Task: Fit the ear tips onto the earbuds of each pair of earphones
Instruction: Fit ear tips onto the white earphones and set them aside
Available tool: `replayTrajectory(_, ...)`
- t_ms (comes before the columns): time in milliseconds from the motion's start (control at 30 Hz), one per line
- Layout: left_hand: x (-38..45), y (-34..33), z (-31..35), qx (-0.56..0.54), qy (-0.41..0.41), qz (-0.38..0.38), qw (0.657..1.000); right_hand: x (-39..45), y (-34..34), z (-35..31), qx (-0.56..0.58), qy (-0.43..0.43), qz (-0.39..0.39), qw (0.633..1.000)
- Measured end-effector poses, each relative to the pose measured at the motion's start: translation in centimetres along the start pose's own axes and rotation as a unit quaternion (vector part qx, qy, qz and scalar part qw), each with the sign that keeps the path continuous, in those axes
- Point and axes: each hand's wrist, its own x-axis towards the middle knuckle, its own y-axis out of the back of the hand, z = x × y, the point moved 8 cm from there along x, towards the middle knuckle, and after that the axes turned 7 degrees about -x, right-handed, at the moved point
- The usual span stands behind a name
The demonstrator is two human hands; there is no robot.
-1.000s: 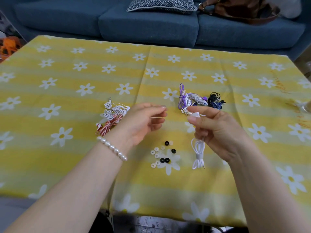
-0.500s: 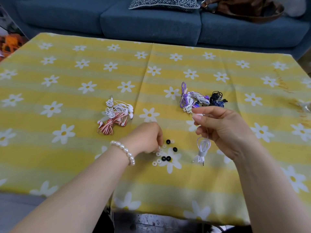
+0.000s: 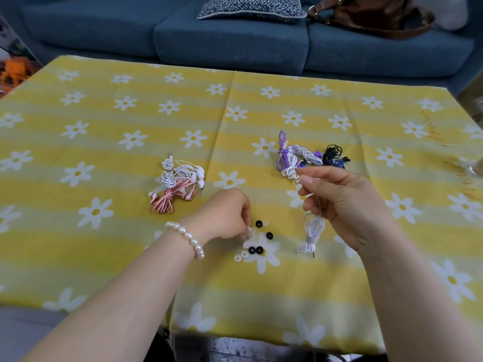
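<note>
My right hand (image 3: 342,202) pinches a white earphone near its earbud; the bundled white cable (image 3: 312,232) hangs from it down to the cloth. My left hand (image 3: 226,216) is down at a small scatter of white and black ear tips (image 3: 254,244), its fingertips pinching at a white tip on the scatter's left edge. A pile of white and red earphones (image 3: 180,184) lies to the left. A pile of purple, white, black and blue earphones (image 3: 305,156) lies behind my right hand.
The table wears a yellow cloth with white daisies (image 3: 130,257); its near edge runs just below my forearms. A blue sofa (image 3: 230,37) with a cushion and a brown bag stands behind. Something clear sits at the table's right edge (image 3: 474,168).
My left hand has dropped from beside my right hand down to the ear tips on the cloth. My right hand stays raised with the white earphone.
</note>
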Motion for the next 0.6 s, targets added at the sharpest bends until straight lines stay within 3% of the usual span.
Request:
replayTrajectory(167,-0.4,1.6,1.0,-0.241,-0.015,0.025,0.970,0.0,-0.5,0.1,-0.010,0.002,-0.009,1.000)
replayTrajectory(233,-0.4,1.3,0.8,-0.212,-0.006,0.013,0.977,0.0,-0.7,0.3,-0.015,0.000,-0.017,1.000)
replayTrajectory(367,-0.1,0.3,-0.6,-0.034,0.033,0.000,0.999,0.1,-0.8,0.3,-0.018,-0.002,-0.019,1.000)
replayTrajectory(500,0.2,0.3,-1.0,-0.018,0.043,0.007,0.999,0.0,-0.7,0.3,-0.019,0.000,-0.018,1.000)
replayTrajectory(600,0.4,0.8,-1.0,-0.082,0.040,0.021,0.996,0.0,-0.7,0.3,-0.019,0.003,-0.016,1.000)
